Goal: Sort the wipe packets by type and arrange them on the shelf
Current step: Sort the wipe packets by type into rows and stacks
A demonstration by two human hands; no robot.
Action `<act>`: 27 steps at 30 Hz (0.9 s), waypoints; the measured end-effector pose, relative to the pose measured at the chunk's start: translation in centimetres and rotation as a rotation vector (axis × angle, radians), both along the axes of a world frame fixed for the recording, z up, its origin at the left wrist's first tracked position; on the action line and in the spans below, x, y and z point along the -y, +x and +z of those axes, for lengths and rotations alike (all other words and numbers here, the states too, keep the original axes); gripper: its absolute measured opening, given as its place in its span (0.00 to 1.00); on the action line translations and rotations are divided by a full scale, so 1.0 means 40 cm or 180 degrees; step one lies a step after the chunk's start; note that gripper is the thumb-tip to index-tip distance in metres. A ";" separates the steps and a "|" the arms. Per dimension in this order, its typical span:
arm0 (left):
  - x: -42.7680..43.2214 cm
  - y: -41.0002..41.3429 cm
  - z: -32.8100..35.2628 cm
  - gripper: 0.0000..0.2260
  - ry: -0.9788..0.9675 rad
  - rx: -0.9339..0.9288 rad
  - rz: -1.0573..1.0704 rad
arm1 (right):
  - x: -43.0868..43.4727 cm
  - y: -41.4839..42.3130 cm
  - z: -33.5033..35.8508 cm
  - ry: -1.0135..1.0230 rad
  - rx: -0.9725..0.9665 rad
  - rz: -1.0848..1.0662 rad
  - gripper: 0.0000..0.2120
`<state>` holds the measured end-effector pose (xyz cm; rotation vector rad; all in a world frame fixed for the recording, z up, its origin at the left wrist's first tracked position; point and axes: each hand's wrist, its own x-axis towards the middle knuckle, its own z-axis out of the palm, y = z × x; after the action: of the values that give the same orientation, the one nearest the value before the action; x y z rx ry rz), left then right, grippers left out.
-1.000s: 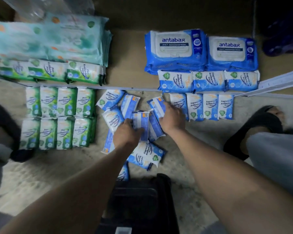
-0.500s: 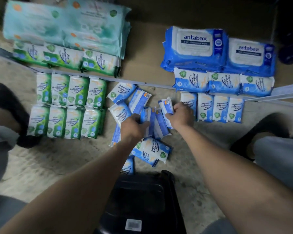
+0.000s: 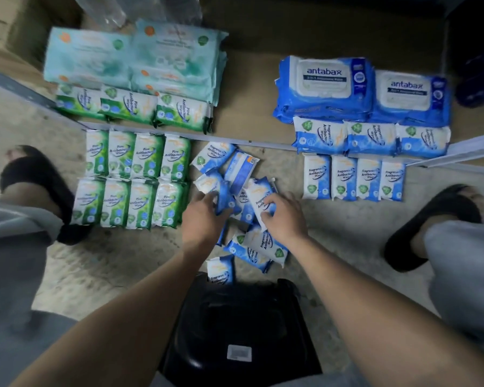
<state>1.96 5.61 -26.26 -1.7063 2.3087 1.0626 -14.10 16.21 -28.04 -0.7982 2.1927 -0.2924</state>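
Observation:
A loose heap of small blue wipe packets (image 3: 239, 174) lies on the floor in the middle. My left hand (image 3: 204, 219) grips one blue packet (image 3: 217, 191) at the heap's left side. My right hand (image 3: 284, 216) holds another blue packet (image 3: 259, 196), thumb on its face. Four blue packets (image 3: 352, 178) stand in a row to the right. Green pine packets (image 3: 132, 177) lie in two rows to the left. On the low shelf (image 3: 252, 118) sit more green packets (image 3: 132, 107), blue packets (image 3: 370, 138), pale teal packs (image 3: 132, 57) and big antabax packs (image 3: 363, 88).
A black stool (image 3: 241, 328) stands right below me, with one blue packet (image 3: 220, 270) at its far edge. My feet in black sandals (image 3: 37, 185) (image 3: 433, 224) flank the work area. The shelf's metal front edge (image 3: 458, 152) runs across the floor.
The view has shifted. Both hands have drawn back a little toward me in the heap, and the right hand now holds a packet face up.

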 end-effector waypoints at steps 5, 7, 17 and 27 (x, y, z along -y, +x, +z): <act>-0.013 -0.003 -0.024 0.20 0.0115 -0.0046 -0.0309 | -0.014 0.014 -0.020 0.0198 -0.0169 -0.0348 0.22; -0.013 0.004 -0.039 0.21 0.0163 0.0022 -0.0221 | -0.016 0.016 -0.031 0.0322 -0.0177 -0.0420 0.23; -0.016 0.006 -0.079 0.11 0.0719 -0.0080 0.0510 | -0.006 0.022 -0.060 0.0463 -0.0045 -0.0468 0.15; -0.028 -0.012 -0.024 0.09 0.1251 -0.0367 0.0841 | -0.031 0.008 0.008 0.0403 0.0498 -0.0982 0.08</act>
<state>1.46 6.74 -27.24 -1.8520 1.7969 1.5759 -13.76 17.45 -27.72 -0.3537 2.1570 -0.3516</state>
